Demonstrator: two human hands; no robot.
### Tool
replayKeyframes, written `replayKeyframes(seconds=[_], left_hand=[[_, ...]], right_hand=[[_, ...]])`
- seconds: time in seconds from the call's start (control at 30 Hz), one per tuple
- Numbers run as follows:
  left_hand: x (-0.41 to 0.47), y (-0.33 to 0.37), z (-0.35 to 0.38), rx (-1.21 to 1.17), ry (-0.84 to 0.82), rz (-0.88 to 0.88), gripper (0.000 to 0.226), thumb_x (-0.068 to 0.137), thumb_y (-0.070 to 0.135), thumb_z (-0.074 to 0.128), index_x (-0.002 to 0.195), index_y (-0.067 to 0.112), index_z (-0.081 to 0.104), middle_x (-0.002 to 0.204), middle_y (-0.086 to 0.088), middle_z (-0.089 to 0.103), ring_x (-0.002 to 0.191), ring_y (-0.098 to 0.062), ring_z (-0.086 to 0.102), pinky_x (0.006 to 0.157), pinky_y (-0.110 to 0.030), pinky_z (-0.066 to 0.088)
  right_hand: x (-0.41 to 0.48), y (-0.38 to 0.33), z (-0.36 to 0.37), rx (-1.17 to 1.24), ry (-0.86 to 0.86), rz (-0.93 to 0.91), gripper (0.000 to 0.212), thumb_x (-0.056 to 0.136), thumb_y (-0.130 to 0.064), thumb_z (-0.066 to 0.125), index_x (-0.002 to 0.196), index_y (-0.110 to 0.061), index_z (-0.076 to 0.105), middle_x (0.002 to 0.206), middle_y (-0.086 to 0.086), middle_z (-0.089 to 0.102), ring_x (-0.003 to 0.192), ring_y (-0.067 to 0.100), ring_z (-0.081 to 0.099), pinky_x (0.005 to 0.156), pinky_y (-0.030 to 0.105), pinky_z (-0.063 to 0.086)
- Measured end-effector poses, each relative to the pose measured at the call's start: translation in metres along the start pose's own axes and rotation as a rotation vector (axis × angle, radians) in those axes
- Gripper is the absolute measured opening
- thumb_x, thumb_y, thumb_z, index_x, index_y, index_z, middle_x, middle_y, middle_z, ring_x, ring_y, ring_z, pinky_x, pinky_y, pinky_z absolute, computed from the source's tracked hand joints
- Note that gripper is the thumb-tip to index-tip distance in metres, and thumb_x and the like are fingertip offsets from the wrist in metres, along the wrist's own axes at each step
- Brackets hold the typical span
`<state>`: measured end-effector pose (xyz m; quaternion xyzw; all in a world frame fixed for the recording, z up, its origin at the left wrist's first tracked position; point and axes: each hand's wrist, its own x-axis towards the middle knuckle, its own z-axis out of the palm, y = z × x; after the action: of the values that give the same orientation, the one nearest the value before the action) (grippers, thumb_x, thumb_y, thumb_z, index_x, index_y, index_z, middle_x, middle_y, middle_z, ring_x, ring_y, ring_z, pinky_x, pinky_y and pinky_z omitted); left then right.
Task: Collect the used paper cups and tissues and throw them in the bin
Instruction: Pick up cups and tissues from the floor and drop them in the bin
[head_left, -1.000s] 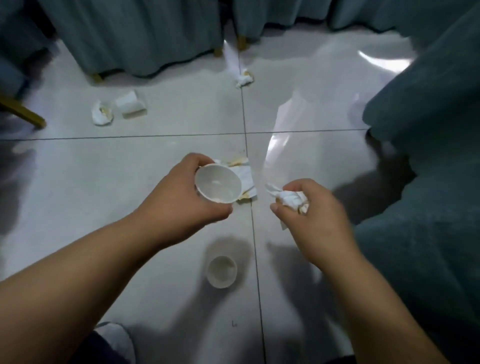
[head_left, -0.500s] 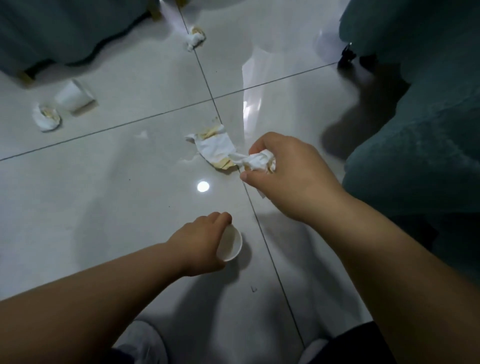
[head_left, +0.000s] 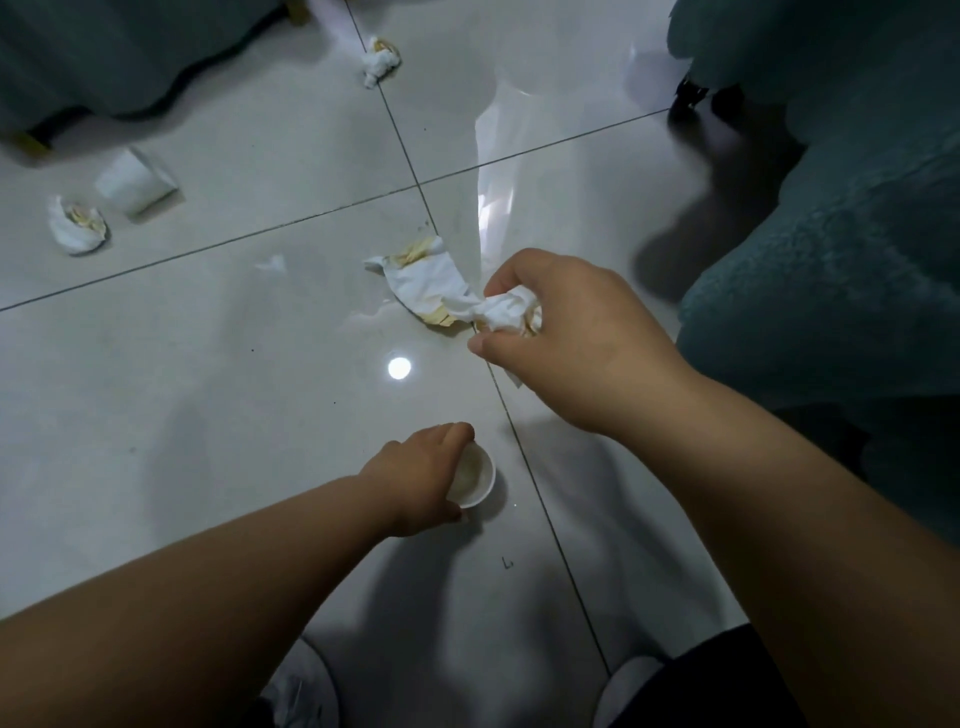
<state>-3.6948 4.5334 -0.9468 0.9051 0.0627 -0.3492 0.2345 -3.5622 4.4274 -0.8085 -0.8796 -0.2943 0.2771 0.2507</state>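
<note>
The person looks down at a glossy pale tiled floor (head_left: 182, 395) crossed by dark grout lines, with both bare forearms reaching forward. The left hand (head_left: 415, 478) is low near the floor, its fingers curled around the side of a small white paper cup (head_left: 475, 475) whose open mouth faces up and to the right; whether the cup rests on the tile or is just lifted cannot be told. The right hand (head_left: 566, 332) is higher in the picture and closed on a crumpled white tissue (head_left: 506, 312), pinched between thumb and fingers. Touching that bunch, or just beside it, a flatter stained tissue (head_left: 423, 283) with yellow-brown marks lies on the floor near the crossing of the grout lines; whether the two are one piece cannot be told. A small white scrap (head_left: 272, 263) lies to its left. Well apart at the far left, a second paper cup (head_left: 136, 182) lies on its side, and just beside it sits a balled tissue (head_left: 78, 226) with yellowish staining. Another crumpled tissue (head_left: 381, 60) lies on a grout line near the top edge. Teal fabric-covered furniture (head_left: 841, 270) fills the right side and more teal cloth (head_left: 130, 52) hangs along the top left. A round bright light reflection (head_left: 399, 368) shines on the tile between the hands. Light shoes (head_left: 301, 686) show at the bottom edge.
</note>
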Motion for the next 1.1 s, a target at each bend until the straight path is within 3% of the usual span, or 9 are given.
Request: replayKeyframes(seconds=[0.2, 0.47, 0.63, 0.77, 0.9, 1.1], left_hand=[[0.008, -0.002, 0.012, 0.060, -0.038, -0.028, 0.086, 0.082, 0.034, 0.070, 0.146, 0.017, 0.016, 0.143, -0.008, 0.033, 0.116, -0.029, 0.050, 0.090, -0.035, 0.045], [-0.021, 0.002, -0.034, -0.026, 0.103, -0.107, 0.076, 0.075, 0.032, 0.075, 0.135, 0.022, 0.029, 0.125, -0.005, 0.042, 0.101, -0.021, 0.051, 0.078, -0.028, 0.046], [-0.066, -0.010, -0.102, -0.126, 0.297, -0.251, 0.075, 0.071, 0.035, 0.078, 0.131, 0.023, 0.034, 0.125, -0.002, 0.040, 0.104, -0.024, 0.052, 0.083, -0.034, 0.047], [-0.091, -0.030, -0.138, -0.187, 0.521, -0.312, 0.072, 0.069, 0.025, 0.078, 0.129, 0.019, 0.039, 0.126, -0.001, 0.040, 0.106, -0.024, 0.049, 0.084, -0.034, 0.043], [-0.091, -0.056, -0.159, -0.133, 0.578, -0.318, 0.068, 0.071, 0.020, 0.074, 0.129, 0.018, 0.038, 0.125, -0.002, 0.040, 0.108, -0.025, 0.047, 0.082, -0.037, 0.043], [-0.087, -0.080, -0.176, -0.093, 0.629, -0.255, 0.074, 0.077, 0.019, 0.067, 0.139, 0.026, 0.028, 0.128, -0.002, 0.034, 0.113, -0.027, 0.041, 0.073, -0.031, 0.035]], right_hand=[[-0.001, 0.003, 0.001, -0.003, 0.006, -0.014, 0.036, 0.085, -0.040, 0.066, 0.116, -0.026, 0.055, 0.101, -0.007, 0.057, 0.089, 0.012, 0.056, 0.068, 0.025, 0.046], [0.010, 0.012, 0.001, 0.007, 0.043, 0.040, 0.025, 0.085, -0.038, 0.067, 0.104, -0.027, 0.056, 0.092, -0.007, 0.058, 0.081, 0.010, 0.055, 0.063, 0.022, 0.044], [0.025, 0.013, 0.009, 0.027, 0.090, 0.097, 0.022, 0.084, -0.037, 0.066, 0.102, -0.027, 0.056, 0.096, -0.002, 0.060, 0.082, 0.014, 0.056, 0.061, 0.026, 0.043], [0.039, 0.010, 0.028, 0.021, 0.077, 0.112, 0.024, 0.083, -0.037, 0.068, 0.102, -0.031, 0.054, 0.101, 0.000, 0.059, 0.085, 0.016, 0.055, 0.061, 0.027, 0.039], [0.047, 0.004, 0.049, -0.062, 0.036, 0.133, 0.036, 0.084, -0.038, 0.067, 0.116, -0.029, 0.054, 0.109, 0.000, 0.057, 0.089, 0.015, 0.051, 0.069, 0.026, 0.036], [0.045, -0.012, 0.070, -0.178, 0.015, 0.232, 0.050, 0.084, -0.042, 0.066, 0.128, -0.030, 0.047, 0.120, 0.001, 0.056, 0.102, 0.019, 0.055, 0.079, 0.028, 0.043]])
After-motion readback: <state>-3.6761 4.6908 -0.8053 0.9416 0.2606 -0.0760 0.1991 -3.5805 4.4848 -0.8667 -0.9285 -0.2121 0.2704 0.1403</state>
